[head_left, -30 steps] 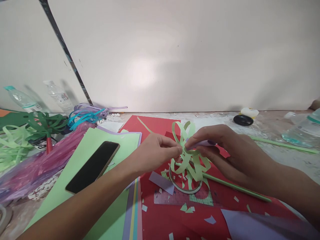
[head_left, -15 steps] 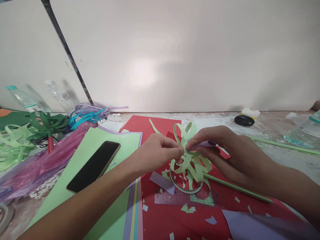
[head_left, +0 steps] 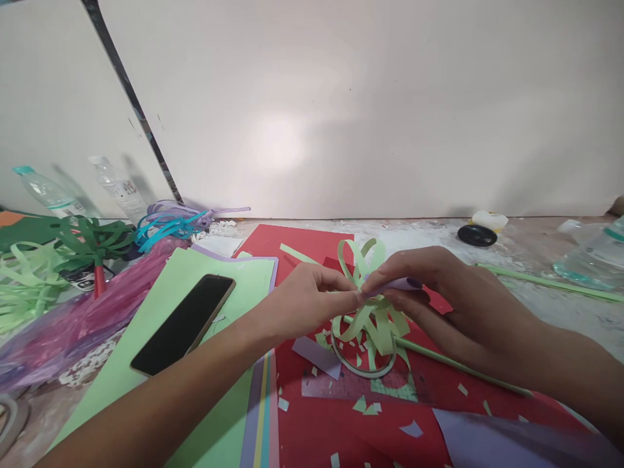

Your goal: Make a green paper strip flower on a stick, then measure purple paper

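Observation:
A light green paper flower made of looped strips sits on a thin green stick above the red paper sheet. My right hand is closed on the flower's centre and also pinches a small purple paper strip. My left hand pinches the flower's centre from the left, fingertips meeting those of the right hand. A tape ring lies on the red sheet right under the flower.
A black phone rests on light green paper sheets at left. Paper flowers, pink plastic and bottles crowd the far left. A black lid and a lying bottle are at right. Paper scraps litter the red sheet.
Both hands stay pinched on the flower's centre; a loose green strip behind the left hand has swung lower and flatter. The hands shifted only slightly.

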Demonstrator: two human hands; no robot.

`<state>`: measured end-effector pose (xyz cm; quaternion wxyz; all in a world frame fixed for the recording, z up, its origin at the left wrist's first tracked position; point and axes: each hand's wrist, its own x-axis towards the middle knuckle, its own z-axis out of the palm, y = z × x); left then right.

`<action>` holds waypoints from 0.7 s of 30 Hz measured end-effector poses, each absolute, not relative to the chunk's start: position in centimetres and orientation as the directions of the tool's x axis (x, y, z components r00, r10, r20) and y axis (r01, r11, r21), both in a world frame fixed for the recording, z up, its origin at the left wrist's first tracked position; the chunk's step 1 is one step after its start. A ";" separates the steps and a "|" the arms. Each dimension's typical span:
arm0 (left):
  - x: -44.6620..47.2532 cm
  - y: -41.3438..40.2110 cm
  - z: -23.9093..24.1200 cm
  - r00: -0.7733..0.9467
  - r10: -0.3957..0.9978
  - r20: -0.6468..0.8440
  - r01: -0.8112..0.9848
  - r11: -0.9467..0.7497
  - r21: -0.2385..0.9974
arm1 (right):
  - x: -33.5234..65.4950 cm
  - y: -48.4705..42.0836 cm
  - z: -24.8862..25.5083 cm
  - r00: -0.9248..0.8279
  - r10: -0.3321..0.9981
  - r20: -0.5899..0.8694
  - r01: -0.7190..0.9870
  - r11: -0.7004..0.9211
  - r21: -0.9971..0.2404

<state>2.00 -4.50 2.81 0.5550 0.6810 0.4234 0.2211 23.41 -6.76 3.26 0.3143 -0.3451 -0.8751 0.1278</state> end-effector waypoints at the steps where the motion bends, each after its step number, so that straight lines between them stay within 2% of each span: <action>1: 2.0 -4.5 2.8 0.536 0.829 -0.159 0.332 -0.034 0.943 | 23.4 -6.8 3.2 -0.547 0.698 0.463 0.520 0.716 -0.465; 7: 2.3 -4.8 2.5 0.463 0.874 -0.148 0.317 -0.007 0.948 | 23.1 -6.5 3.2 -0.377 0.794 0.476 0.395 0.603 -0.693; 12: 2.3 -4.7 2.6 0.435 0.892 -0.121 0.396 -0.069 0.916 | 23.2 -5.8 3.5 -0.350 0.824 0.446 0.482 0.566 -0.669; 14: 1.6 -4.0 2.9 0.395 0.917 -0.045 0.456 -0.153 0.877 | 23.2 -5.7 3.6 -0.342 0.832 0.438 0.511 0.555 -0.656; 17: -0.4 -1.9 2.6 0.245 0.959 0.142 0.586 -0.263 0.766 | 23.3 -5.5 3.5 -0.338 0.833 0.438 0.533 0.553 -0.640; 18: -1.3 -1.0 2.1 0.221 0.962 0.161 0.639 -0.267 0.722 | 23.3 -5.5 3.5 -0.338 0.835 0.433 0.536 0.549 -0.641; 19: -2.2 -0.2 1.6 0.241 0.962 0.128 0.700 -0.263 0.664 | 23.4 -5.5 3.5 -0.340 0.839 0.424 0.535 0.544 -0.647; 21: -3.8 1.4 0.1 0.279 0.959 0.055 0.841 -0.272 0.468 | 23.5 -5.4 3.4 -0.347 0.851 0.395 0.528 0.525 -0.667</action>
